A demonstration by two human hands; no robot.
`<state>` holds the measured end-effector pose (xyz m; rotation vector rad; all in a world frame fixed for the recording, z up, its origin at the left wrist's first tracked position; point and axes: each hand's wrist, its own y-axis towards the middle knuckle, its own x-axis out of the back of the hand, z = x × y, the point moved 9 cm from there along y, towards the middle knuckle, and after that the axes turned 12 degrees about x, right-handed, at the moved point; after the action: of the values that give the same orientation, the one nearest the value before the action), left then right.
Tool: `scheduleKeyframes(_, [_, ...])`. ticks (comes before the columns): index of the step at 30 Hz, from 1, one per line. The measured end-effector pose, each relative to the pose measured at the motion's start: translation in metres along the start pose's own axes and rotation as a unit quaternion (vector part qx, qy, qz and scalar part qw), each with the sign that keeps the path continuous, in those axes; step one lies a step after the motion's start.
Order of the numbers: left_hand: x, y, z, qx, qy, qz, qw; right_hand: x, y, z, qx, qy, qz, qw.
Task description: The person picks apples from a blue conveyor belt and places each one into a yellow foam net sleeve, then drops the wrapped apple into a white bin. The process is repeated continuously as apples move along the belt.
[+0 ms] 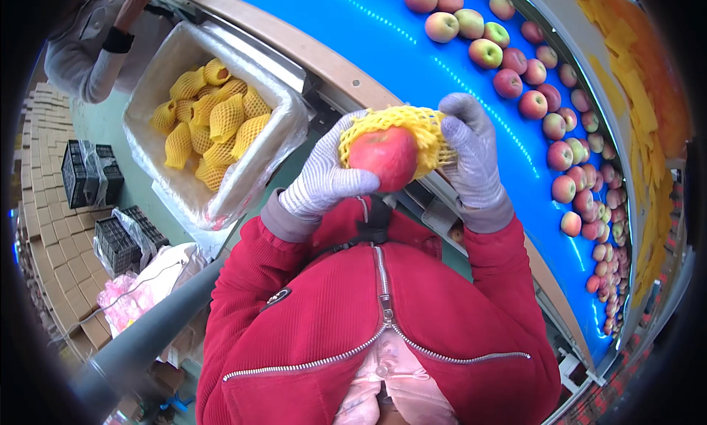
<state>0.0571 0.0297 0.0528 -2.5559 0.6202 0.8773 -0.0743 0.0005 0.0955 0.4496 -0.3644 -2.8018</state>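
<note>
A red apple (pixel 384 157) is held in front of my chest, partly inside a yellow foam net sleeve (pixel 433 132). My left hand (pixel 328 176), in a striped knit glove, grips the apple and the sleeve from the left, its thumb across the apple's lower side. On the right, my gloved right hand (pixel 472 149) pinches the loose end of the netting between thumb and fingers. Bare red skin shows toward me; the far side is covered by netting.
A plastic-lined box (pixel 218 201) of sleeved fruit stands left. Many apples (pixel 533 104) lie along the far side of a blue conveyor belt (pixel 497 143), beyond its wooden edge (pixel 331 74). Black crates (pixel 91 173), stacked cartons (pixel 55 204) and another person's arm (pixel 113 60) are farther left.
</note>
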Motion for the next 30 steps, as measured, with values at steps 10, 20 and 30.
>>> scheduleKeyframes(10, [0.140,-0.075,-0.052,-0.311,0.081,-0.254,0.912,-0.098,-0.029,-0.020,0.207,-0.383,0.252,0.864])
scheduleKeyframes(20, [0.278,-0.165,-0.062,0.068,0.762,-0.423,0.485,-0.042,-0.039,-0.042,0.107,-0.428,0.216,0.871])
scheduleKeyframes(30, [0.288,-0.226,-0.069,-0.002,0.406,-0.433,0.805,0.027,-0.019,-0.001,0.135,-0.512,0.181,0.829])
